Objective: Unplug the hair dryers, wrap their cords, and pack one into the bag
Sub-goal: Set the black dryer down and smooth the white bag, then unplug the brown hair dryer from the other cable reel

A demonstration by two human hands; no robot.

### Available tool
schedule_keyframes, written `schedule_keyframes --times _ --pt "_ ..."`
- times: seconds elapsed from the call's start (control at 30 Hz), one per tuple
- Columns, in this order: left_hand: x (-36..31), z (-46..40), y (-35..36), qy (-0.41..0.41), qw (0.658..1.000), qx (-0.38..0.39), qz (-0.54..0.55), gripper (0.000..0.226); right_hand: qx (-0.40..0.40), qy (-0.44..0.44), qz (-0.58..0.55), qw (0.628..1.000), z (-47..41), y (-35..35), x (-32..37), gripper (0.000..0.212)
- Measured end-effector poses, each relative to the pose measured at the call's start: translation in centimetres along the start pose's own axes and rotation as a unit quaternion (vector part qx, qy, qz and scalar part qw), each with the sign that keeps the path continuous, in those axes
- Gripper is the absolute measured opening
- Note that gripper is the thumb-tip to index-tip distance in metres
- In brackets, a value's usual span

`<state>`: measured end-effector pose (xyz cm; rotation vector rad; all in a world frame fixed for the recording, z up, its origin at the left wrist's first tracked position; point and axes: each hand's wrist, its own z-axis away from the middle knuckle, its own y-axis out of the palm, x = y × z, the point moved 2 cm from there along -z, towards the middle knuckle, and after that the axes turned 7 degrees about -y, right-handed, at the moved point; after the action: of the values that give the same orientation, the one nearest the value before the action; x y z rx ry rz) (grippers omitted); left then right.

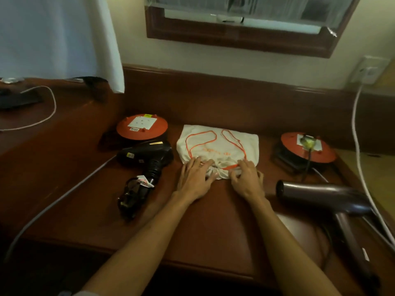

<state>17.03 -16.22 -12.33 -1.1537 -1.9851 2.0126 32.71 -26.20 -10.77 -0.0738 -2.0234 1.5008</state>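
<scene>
A white drawstring bag [218, 144] with orange cords lies flat in the middle of the wooden desk [213, 221], its gathered mouth toward me. My left hand [195, 178] and my right hand [245, 178] both pinch the bunched fabric at that mouth. A black hair dryer [147, 157] lies left of the bag with its cord bundled [132, 195] and tied by a white tag. A dark brown hair dryer [324, 197] lies at the right, its cord running up to the right orange reel.
Two orange cord reels stand at the back, one on the left [142, 127] and one on the right [307, 149] with a plug in its socket. A white cable [359, 150] hangs from a wall outlet [369, 70]. A grey cable [64, 195] crosses the left of the desk.
</scene>
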Motion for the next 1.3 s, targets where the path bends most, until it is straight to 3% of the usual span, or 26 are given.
schedule_keyframes --times 0.17,0.3,0.4,0.53,0.67,0.8,1.0,1.1,1.3 --pt "-0.4 0.0 -0.2 0.008 1.0 -0.017 -0.015 0.056 -0.055 0.007 -0.102 0.993 1.2 -1.1 -0.2 0.06" --pt "-2.3 0.0 -1.0 0.042 0.996 -0.08 0.014 0.052 -0.075 -0.069 -0.126 0.987 4.6 -3.6 0.9 0.062" --pt "-6.6 -0.5 -1.1 0.097 0.991 -0.076 0.051 0.048 -0.139 -0.082 -0.144 0.976 5.7 -8.8 0.1 0.054" --pt "-14.8 -3.1 -1.1 0.162 0.982 -0.036 0.094 0.039 -0.18 -0.019 -0.115 0.977 3.6 -16.1 -4.9 0.048" --pt "-22.3 -7.5 0.8 0.196 0.975 0.034 0.104 0.041 -0.114 0.095 -0.055 0.987 -0.5 -18.8 -12.3 0.044" --pt "-27.6 -12.0 4.0 0.193 0.973 0.089 0.093 0.049 -0.046 0.148 -0.023 0.988 -5.6 -19.1 -18.3 0.041" --pt "-30.6 -17.2 7.8 0.173 0.972 0.122 0.098 0.074 0.01 0.114 0.054 0.992 -10.9 -17.2 -24.2 0.038" --pt "-29.9 -17.0 9.4 0.166 0.965 0.166 0.116 0.073 0.04 0.099 0.101 0.989 -11.7 -17.2 -25.4 0.043" --pt "-29.4 -17.0 10.3 0.187 0.963 0.143 0.131 0.073 0.053 0.079 0.116 0.989 -11.6 -17.0 -25.4 0.048"
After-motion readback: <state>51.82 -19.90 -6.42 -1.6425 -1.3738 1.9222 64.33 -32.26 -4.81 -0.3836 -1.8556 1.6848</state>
